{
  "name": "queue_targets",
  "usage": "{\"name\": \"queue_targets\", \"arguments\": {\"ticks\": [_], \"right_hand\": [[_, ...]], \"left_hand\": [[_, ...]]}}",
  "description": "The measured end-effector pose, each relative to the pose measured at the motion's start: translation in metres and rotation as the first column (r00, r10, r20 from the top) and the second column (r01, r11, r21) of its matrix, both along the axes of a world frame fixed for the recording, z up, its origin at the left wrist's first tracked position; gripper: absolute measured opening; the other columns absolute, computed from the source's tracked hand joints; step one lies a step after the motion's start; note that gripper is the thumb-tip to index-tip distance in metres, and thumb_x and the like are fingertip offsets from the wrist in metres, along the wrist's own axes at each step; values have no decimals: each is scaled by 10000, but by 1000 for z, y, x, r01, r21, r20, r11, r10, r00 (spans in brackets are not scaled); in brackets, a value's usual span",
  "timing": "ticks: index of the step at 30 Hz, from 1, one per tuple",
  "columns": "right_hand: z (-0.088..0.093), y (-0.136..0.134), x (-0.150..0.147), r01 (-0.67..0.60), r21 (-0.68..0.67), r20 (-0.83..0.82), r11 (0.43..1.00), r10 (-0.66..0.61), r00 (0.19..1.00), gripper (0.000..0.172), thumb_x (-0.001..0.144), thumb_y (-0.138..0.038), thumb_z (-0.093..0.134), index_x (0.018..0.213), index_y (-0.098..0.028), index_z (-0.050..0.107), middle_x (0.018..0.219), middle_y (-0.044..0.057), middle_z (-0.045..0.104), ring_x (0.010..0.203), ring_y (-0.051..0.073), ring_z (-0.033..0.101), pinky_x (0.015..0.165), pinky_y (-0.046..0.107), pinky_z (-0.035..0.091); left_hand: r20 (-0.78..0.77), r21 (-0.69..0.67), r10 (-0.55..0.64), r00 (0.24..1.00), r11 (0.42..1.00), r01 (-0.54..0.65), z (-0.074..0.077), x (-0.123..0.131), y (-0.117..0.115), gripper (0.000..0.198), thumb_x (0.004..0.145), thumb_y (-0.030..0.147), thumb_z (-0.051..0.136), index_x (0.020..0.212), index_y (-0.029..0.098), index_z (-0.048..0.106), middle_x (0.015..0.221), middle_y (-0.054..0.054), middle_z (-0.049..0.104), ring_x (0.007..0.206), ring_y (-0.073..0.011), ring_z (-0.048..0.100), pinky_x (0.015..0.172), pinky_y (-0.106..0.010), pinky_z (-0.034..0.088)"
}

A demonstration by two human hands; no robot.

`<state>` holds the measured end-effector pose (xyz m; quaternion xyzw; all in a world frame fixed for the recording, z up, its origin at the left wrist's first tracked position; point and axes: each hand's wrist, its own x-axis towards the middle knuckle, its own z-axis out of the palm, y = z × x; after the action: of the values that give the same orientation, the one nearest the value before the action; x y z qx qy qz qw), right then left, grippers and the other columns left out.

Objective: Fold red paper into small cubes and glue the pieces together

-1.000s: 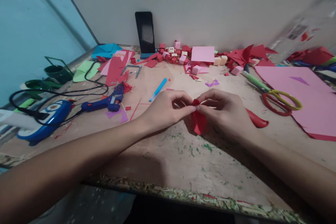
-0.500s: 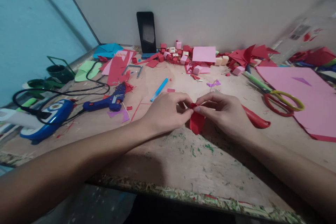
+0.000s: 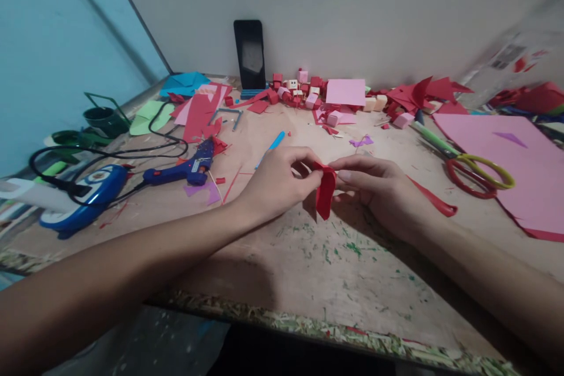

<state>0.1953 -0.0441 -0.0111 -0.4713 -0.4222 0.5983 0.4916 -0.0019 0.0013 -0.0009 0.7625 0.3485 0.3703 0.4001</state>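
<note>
A small folded piece of red paper is held just above the middle of a scuffed wooden worktop, pinched at its top by both hands. The left hand is closed on the top fold with thumb and forefinger. The right hand meets it from the other side, its thumb and forefinger closed on the same fold. The paper hangs down from the pinch; whether its lower end touches the worktop cannot be told. It looks thin, very light and easily creased or torn, so the folded top edge, taken gently with fingertips, seems the best hold. Toward the left edge lies a blue hot-glue gun. Toward the right edge, scissors with yellow and red handles lie beside a large pink paper sheet. A black phone stands at the back edge.
</note>
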Motion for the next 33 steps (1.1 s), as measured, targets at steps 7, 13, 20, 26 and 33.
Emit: {"name": "queue_targets", "arguments": {"ticks": [7,13,20,26,33], "right_hand": [[-3,2,0,12,-11,-5,1000,-12,1000,176,758,-288,930,883,-209,834,870,46,807,768,186,756,749,335,657],[-2,0,-1,3,1,9,1000,-3,1000,173,764,-305,931,864,-205,833,867,46,800,770,177,746,730,309,652],[-2,0,-1,19,3,17,1000,-19,1000,173,756,-312,926,847,-209,820,838,37,790,743,179,736,713,314,632],[0,0,-1,16,-26,-6,1000,-16,1000,167,747,-312,927,812,-207,815,805,37,781,705,171,717,688,310,619],[-1,0,0,0,-15,-46,1000,-1,999,159,757,-293,932,852,-222,826,819,28,791,744,168,743,702,289,629]], "left_hand": [[-73,111,-6,997,994,14,1,-1,-4,141,859,122,641,875,136,780,821,-37,781,670,-115,674,629,-212,527],[-123,165,-16,992,986,36,0,-1,-5,176,853,104,621,904,134,786,817,-34,783,670,-120,678,638,-226,515],[-167,229,1,986,973,38,1,-2,-5,151,914,144,655,914,157,806,878,-43,821,706,-141,698,688,-253,523],[-212,333,3,977,940,70,0,-5,-3,174,980,193,660,939,173,828,934,-51,840,783,-170,730,815,-307,538],[-113,282,11,994,959,21,3,-4,-5,143,969,200,679,931,177,815,958,-52,836,826,-171,740,804,-295,553]]}}
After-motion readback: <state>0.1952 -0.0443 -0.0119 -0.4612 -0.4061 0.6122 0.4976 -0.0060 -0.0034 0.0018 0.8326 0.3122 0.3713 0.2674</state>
